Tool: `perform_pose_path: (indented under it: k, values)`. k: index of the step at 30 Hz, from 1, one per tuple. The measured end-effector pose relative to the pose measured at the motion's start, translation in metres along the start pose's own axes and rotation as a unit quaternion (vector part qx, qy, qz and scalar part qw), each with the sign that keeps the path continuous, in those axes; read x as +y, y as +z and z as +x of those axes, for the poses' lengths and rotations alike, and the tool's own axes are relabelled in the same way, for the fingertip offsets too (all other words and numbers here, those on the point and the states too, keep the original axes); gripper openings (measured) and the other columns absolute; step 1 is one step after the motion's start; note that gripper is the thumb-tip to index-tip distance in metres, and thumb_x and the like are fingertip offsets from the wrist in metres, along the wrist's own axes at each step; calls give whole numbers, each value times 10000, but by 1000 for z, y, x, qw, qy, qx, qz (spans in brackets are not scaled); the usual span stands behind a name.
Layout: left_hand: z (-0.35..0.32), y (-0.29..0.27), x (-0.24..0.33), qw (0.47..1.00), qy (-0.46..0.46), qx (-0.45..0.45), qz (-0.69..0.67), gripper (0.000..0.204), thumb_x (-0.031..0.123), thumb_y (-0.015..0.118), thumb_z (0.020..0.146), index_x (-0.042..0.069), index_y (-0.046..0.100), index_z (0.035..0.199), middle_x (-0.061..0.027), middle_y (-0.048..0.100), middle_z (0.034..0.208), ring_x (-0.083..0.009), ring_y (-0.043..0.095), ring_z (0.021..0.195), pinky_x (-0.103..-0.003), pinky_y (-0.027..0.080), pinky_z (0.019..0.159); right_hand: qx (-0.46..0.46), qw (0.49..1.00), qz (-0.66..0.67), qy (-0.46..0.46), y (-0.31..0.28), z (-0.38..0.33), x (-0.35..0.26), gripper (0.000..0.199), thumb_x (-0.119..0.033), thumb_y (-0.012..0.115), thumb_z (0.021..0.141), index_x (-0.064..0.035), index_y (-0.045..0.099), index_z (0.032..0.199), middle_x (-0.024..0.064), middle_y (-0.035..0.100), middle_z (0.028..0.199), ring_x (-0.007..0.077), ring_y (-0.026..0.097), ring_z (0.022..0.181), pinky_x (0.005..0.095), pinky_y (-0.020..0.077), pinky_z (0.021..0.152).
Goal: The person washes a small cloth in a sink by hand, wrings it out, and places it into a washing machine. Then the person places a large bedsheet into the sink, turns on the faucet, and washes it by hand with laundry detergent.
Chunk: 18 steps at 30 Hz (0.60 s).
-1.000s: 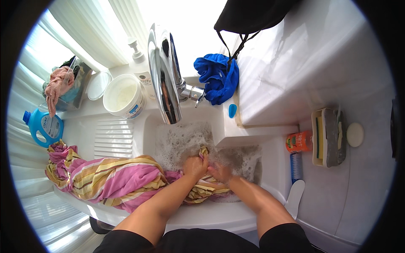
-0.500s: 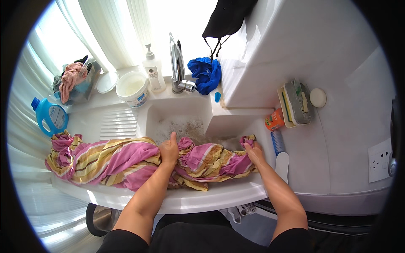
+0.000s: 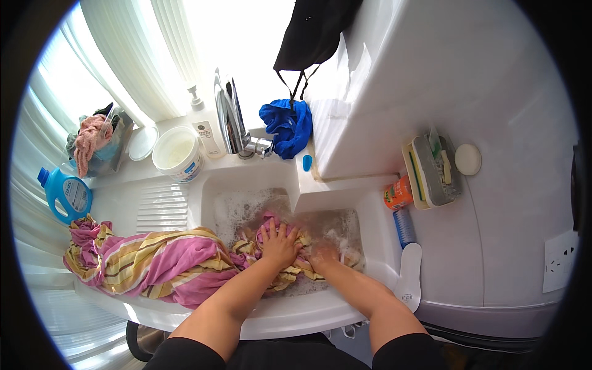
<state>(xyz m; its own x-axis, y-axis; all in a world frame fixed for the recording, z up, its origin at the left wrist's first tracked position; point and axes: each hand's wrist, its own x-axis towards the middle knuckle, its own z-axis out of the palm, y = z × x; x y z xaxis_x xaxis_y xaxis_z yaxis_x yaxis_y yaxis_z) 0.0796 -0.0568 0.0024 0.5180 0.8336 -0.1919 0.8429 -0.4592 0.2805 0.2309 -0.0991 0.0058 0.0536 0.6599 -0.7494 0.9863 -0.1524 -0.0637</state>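
Observation:
A long pink, yellow and white striped cloth (image 3: pixel 163 262) lies twisted across the washboard side of the white sink (image 3: pixel 383 237). Its right end is bunched down in the sudsy water (image 3: pixel 246 209) of the basin. My left hand (image 3: pixel 280 245) presses on that bunched end from above, fingers spread and flat. Just right of it, my right hand (image 3: pixel 323 254) is dipped in the water against the cloth, its fingers hidden by water and foam.
Behind the basin stand a chrome faucet (image 3: pixel 231 117), a pump bottle (image 3: pixel 206 132), a white tub (image 3: pixel 177 154) and a blue cloth (image 3: pixel 290 126). A blue detergent jug (image 3: pixel 65 194) is at left. On the right are an orange container (image 3: pixel 398 192), a brush (image 3: pixel 404 227) and a sponge holder (image 3: pixel 435 176).
Both hands and the cloth's right end went from above the sink's front down into the water. My right hand moved left, beside my left hand, which opened flat on the cloth.

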Motion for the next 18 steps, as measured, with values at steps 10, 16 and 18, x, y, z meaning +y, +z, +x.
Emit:
perform_pose_path:
  k: [10, 16, 18]
  values:
    - [50, -15, -13, 984, -17, -32, -172, 435, 357, 625, 780, 65, 621, 1103, -169, 521, 1238, -385, 398, 1225, -526, 269, 1031, 39, 982, 173, 61, -52, 2, 17, 373, -373, 646, 790, -95, 662, 1039, 177, 598, 1177, 359, 497, 1179, 410, 423, 940]
    - [52, -26, -42, 948, -235, 48, -207, 813, 599, 638, 724, 76, 479, 1326, -184, 541, 1251, -374, 441, 1223, -467, 330, 1022, 370, 809, 422, 174, 4, 40, 55, 686, -466, 620, 817, 43, 486, 1257, 233, 504, 1285, 379, 474, 1193, 445, 380, 997]
    - [52, -36, -23, 952, -240, -38, -187, 894, 663, 621, 724, 77, 436, 1374, -188, 541, 1289, -362, 487, 1212, -406, 378, 1008, 264, 702, 636, 183, 33, 81, 69, 777, -521, 635, 803, 56, 452, 1291, 233, 481, 1325, 340, 474, 1211, 423, 372, 1005]
